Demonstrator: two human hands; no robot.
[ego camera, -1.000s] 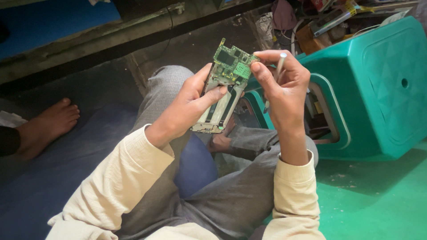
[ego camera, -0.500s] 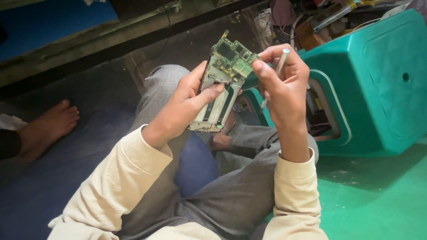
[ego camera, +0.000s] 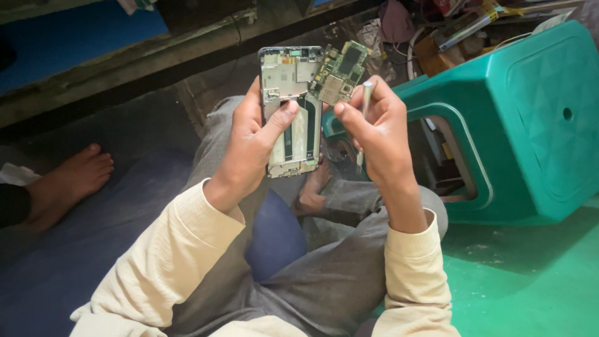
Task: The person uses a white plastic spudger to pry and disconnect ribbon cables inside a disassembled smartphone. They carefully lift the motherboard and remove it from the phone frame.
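Observation:
My left hand (ego camera: 253, 140) grips an opened phone frame (ego camera: 291, 109) upright above my lap, thumb pressed on its middle. My right hand (ego camera: 374, 128) pinches a green circuit board (ego camera: 340, 73) by its lower edge, lifted off the frame's upper right corner and tilted to the right. A thin silvery tool (ego camera: 365, 103) is tucked in the same hand, standing between the fingers. Both sleeves are cream coloured. I sit cross-legged in grey trousers.
A green plastic stool (ego camera: 530, 118) lies on its side at the right on a green floor (ego camera: 530, 281). Cluttered tools and cables (ego camera: 437, 31) sit behind it. Another person's bare foot (ego camera: 65, 181) rests at the left on a blue mat (ego camera: 75, 249).
The circuit board lay on the frame before; now my right hand has pulled it off to the right, and the bare frame faces me more squarely.

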